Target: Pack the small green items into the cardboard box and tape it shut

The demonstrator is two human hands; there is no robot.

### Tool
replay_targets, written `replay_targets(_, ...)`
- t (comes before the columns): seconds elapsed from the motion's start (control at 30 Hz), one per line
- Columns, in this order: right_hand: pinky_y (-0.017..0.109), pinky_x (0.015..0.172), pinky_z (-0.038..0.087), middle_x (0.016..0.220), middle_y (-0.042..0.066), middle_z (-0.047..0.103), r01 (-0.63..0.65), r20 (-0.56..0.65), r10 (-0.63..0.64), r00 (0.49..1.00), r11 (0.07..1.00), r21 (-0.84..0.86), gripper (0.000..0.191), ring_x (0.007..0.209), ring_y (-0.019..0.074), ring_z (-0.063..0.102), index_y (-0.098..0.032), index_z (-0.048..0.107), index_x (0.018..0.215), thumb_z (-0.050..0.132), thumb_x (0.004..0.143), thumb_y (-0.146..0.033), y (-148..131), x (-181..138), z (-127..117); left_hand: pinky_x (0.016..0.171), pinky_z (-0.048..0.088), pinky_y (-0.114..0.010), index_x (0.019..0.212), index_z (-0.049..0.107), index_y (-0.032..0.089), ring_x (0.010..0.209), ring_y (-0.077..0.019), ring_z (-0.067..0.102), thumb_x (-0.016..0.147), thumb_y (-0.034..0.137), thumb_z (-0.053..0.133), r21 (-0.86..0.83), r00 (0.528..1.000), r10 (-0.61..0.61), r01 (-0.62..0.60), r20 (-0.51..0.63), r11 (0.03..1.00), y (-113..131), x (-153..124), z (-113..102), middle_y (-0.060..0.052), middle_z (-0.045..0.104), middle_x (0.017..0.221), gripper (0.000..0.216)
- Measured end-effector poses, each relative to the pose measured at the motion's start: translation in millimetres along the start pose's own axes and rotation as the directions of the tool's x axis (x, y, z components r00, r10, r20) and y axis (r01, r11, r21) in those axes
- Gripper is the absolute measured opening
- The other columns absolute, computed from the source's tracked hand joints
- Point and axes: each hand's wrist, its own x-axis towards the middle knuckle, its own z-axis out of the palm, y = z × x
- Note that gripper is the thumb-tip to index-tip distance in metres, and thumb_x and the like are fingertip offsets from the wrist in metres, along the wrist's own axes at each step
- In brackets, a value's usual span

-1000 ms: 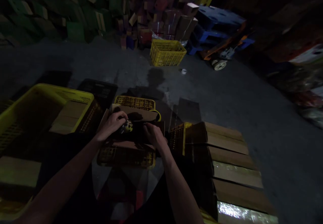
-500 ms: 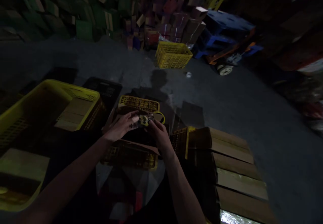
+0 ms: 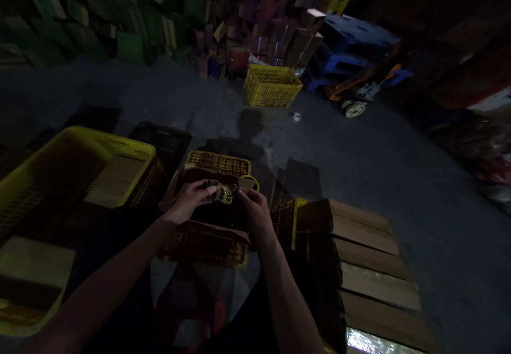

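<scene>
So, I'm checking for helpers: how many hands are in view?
2: left hand and right hand, at opposite ends of a small item over the carton. Darkness could hide others.

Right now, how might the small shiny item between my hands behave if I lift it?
The shiny item may be slippery, since its surface glints. It's probably light, being small beside the left hand and right hand. Too dark to judge stiffness.

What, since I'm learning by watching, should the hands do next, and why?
Perhaps slowly lower the small yellow-and-dark item toward the open carton. The left hand grips one end, the right hand is at the other, and the carton's opening lies beneath; its inside is too dark to see, so slowness seems wise.
</scene>
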Motion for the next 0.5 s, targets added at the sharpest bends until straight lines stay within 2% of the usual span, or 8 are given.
replay_targets(0.13,0.034,0.077,0.056,0.092,0.005,0.079,0.026,0.034,-0.025,0.999,1.000,-0.016,0.039,0.082,0.0223,0.071,-0.020,0.079,0.096,0.087,0.072,-0.050,-3.2,-0.4,-2.2,0.093,0.062,-0.041,0.124,0.075,0.020,0.123,-0.0325,0.069,0.080,0.056,0.083,-0.030,0.999,0.018,-0.018,-0.029,0.999,-1.6,5.4,2.1,-0.014,0.072,0.135,0.058)
replay_targets(0.33,0.030,0.079,0.052,0.087,0.002,0.075,0.135,-0.147,-0.146,0.978,0.988,-0.081,0.034,0.084,0.0198,0.067,-0.020,0.076,0.086,0.086,0.070,-0.048,-13.6,3.8,-1.2,0.086,0.064,-0.039,0.111,0.078,0.017,0.116,-0.0321,0.072,0.075,0.063,0.084,-0.091,0.991,0.013,-0.026,-0.134,0.996,1.3,12.9,17.2,-0.013,0.078,0.120,0.059)
replay_targets(0.5,0.032,0.077,0.053,0.083,0.002,0.075,0.114,-0.226,-0.109,0.968,0.993,0.009,0.037,0.082,0.0221,0.068,-0.021,0.075,0.083,0.089,0.065,-0.051,-12.1,4.7,-3.0,0.081,0.065,-0.039,0.109,0.080,0.014,0.110,-0.0346,0.074,0.068,0.066,0.087,-0.166,0.989,0.010,-0.035,-0.146,0.986,5.8,13.7,25.9,-0.017,0.079,0.118,0.066)
